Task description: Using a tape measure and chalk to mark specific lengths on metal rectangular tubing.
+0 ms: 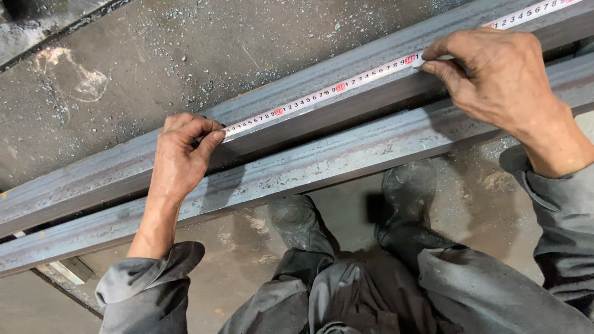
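A white measuring tape lies stretched along the top edge of a long grey steel beam that runs from lower left to upper right. My left hand pinches the tape's end against the beam with thumb and forefinger. My right hand presses the tape down on the beam further right, fingertips on the tape. A second steel beam lies parallel, close in front of the first.
My two dark boots stand on the dusty concrete floor just below the nearer beam, with grey trouser legs and sleeves in the foreground. Metal grit is scattered on the floor behind the beams.
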